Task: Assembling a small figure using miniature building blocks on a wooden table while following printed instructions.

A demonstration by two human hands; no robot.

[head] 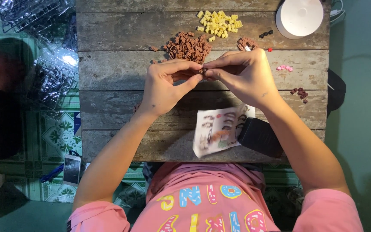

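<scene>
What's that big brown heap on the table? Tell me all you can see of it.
The brown heap is a loose pile of tiny brown plastic-looking building bricks, tumbled at all angles on the weathered wooden table. It lies just beyond the fingertips of both hands, below the yellow brick pile. A few stray brown bricks sit at its left edge. Neither hand touches it.

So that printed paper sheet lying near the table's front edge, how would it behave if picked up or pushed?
The paper sheet looks thin and flat, so it would probably flop when lifted by one corner. It seems light; a push would likely slide it across the wooden table. The black object overlaps its right edge, which may pin that side.
</scene>
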